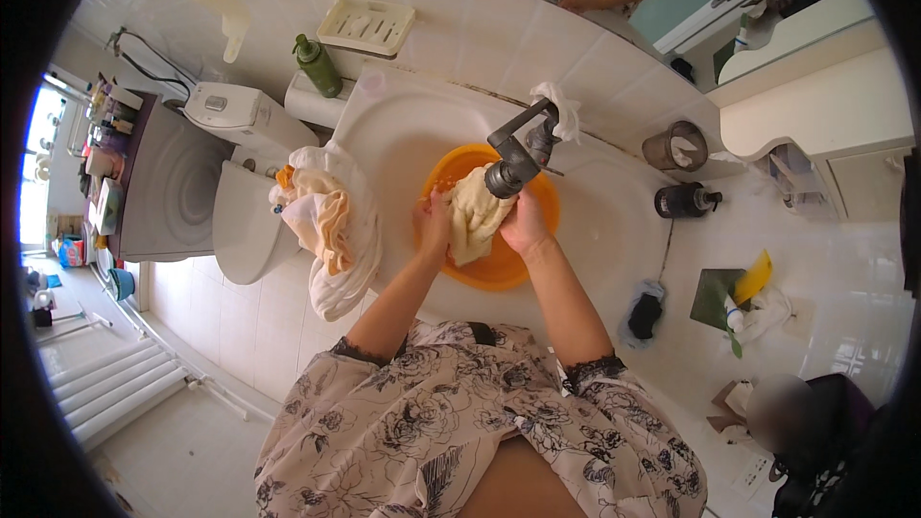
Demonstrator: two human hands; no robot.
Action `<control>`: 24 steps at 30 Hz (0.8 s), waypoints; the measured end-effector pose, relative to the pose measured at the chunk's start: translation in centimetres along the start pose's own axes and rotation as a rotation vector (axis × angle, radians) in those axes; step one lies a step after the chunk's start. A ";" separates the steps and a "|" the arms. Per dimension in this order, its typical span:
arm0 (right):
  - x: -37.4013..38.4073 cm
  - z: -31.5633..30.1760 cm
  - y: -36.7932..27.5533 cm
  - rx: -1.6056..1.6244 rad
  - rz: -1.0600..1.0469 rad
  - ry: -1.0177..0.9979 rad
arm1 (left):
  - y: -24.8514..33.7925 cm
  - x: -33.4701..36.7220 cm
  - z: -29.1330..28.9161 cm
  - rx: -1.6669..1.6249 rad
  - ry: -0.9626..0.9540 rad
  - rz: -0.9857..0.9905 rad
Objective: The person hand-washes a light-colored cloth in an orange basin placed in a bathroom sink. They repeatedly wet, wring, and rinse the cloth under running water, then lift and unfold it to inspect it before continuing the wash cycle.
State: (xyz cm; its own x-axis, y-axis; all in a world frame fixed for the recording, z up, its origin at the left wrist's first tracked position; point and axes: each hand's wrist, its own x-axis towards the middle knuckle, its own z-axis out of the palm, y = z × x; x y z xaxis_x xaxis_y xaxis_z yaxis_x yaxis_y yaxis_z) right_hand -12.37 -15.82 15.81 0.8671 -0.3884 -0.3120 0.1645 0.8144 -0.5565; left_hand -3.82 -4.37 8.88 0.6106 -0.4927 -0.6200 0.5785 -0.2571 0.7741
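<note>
A bunched, pale cream cloth (pixel 472 235) is held between my two hands over an orange plastic basin (pixel 548 206). My left hand (pixel 434 223) grips its left side, fingers partly hidden at the basin's rim. On the other side my right hand (pixel 524 224) closes round the cloth's right edge, its fingertips hidden behind the tap. The dark grey tap (pixel 514 159) reaches over the basin, its round head just above the cloth. The basin sits inside a white sink (pixel 614 230). Whether water is running I cannot tell.
Left of the sink lies a heap of white and peach cloths (pixel 331 225), beside the toilet (pixel 247 221). A green bottle (pixel 318 65) and a soap dish (pixel 366 26) stand behind. To the right are a black pump bottle (pixel 683 200) and a brown cup (pixel 674 147).
</note>
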 end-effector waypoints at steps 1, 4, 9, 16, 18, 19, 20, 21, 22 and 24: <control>0.4 -0.8 0.7 0.021 -0.003 0.085 | -1.1 -0.2 -0.2 -0.228 -0.103 -0.060; 0.3 -1.0 1.3 -0.070 0.028 0.047 | -4.0 2.0 -0.8 -0.345 -0.251 0.003; 0.4 -5.6 1.8 -0.443 -0.209 0.342 | 0.6 0.3 0.2 -0.426 -0.251 -0.028; 1.1 -3.5 3.8 -0.691 -0.186 0.597 | 1.0 1.5 1.7 -0.863 -0.530 -0.304; 1.2 -1.5 5.2 -0.860 -0.284 0.447 | -1.2 4.4 2.3 -0.845 -0.430 -0.293; 1.3 -1.0 6.0 -0.871 -0.424 0.341 | -1.6 5.0 2.5 -0.894 -0.479 -0.311; 1.5 -0.8 6.3 -1.040 -0.491 0.332 | -1.9 5.6 2.6 -0.945 -0.529 -0.329; 1.8 -0.6 6.7 -1.206 -0.558 0.311 | -2.6 6.6 2.2 -0.977 -0.655 -0.303; 2.0 -0.5 6.8 -1.372 -0.625 0.288 | -3.3 7.5 1.9 -1.008 -0.764 -0.285; 2.3 -0.1 6.9 -1.652 -0.703 0.250 | -5.3 8.8 1.9 -0.971 -0.791 -0.104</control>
State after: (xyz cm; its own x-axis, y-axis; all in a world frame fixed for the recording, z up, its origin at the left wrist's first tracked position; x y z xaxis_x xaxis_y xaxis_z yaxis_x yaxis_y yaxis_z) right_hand -9.27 -11.15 11.24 0.7402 -0.6093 0.2844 -0.2913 -0.6719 -0.6810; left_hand -2.54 -8.94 -0.47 0.2415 -0.9561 -0.1658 0.9684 0.2264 0.1047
